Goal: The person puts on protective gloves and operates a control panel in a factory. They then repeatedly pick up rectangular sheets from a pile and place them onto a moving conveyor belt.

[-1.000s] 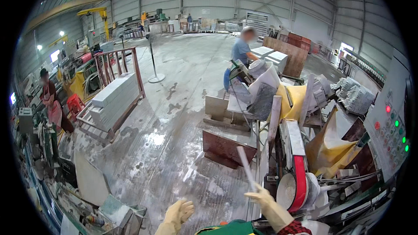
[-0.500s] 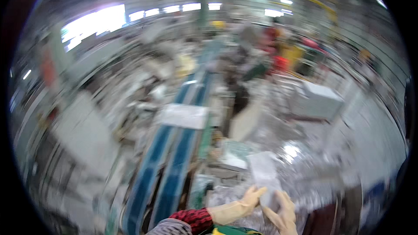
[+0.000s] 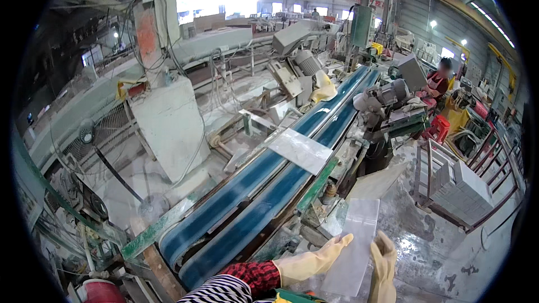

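Note:
A long, pale grey stone tile (image 3: 359,227) is held between my two hands at the lower right, its long side pointing away from me. My left hand (image 3: 325,255), in a cream rubber glove, grips the left edge. My right hand (image 3: 383,261), gloved alike, is curled along the right edge. A second pale tile (image 3: 301,150) lies flat across the two blue belts of a conveyor (image 3: 236,182), ahead and to the left of my hands, touched by neither.
Motors (image 3: 393,92) flank the far part of the conveyor. On the right, a metal-framed rack (image 3: 429,174) holds stacked pale blocks (image 3: 463,188). A person (image 3: 438,81) is farther back near a red stool (image 3: 438,128). A fan (image 3: 86,133) and a red drum (image 3: 104,290) are at left.
The blurred view has sharpened and swung leftward, so the conveyor and its tile appear farther right. The tile between my hands remains held, with my fingers at its edges.

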Motion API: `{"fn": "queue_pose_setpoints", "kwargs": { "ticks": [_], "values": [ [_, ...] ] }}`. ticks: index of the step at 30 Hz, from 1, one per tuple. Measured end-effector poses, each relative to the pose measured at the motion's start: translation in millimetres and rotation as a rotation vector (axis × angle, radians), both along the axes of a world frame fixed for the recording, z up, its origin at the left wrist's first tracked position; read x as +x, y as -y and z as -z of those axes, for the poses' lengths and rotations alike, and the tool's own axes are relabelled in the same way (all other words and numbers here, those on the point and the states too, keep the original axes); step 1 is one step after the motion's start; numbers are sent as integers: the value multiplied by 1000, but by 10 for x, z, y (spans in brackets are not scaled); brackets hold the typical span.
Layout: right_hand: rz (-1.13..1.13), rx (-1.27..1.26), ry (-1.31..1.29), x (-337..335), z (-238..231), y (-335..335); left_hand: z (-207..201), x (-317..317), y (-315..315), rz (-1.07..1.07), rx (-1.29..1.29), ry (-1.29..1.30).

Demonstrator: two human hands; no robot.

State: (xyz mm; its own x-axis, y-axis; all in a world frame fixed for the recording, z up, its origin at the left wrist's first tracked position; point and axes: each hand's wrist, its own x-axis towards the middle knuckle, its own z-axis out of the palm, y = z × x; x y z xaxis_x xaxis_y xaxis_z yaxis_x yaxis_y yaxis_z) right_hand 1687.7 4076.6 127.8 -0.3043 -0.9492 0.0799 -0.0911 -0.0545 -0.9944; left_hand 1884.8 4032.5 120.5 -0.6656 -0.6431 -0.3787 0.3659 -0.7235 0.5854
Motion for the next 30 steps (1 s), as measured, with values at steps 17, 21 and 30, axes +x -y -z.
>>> {"fn": "queue_pose_setpoints", "kwargs": {
  "ticks": [17,21,30],
  "values": [
    [-417,395,461,-695,133,-275,286,-629,442,-518,2,306],
    [-418,212,731,-706,59,-102,187,-640,387,-362,-153,284],
    [-259,229,681,-496,114,20,93,-512,972,-432,-157,230]
  ]
}}
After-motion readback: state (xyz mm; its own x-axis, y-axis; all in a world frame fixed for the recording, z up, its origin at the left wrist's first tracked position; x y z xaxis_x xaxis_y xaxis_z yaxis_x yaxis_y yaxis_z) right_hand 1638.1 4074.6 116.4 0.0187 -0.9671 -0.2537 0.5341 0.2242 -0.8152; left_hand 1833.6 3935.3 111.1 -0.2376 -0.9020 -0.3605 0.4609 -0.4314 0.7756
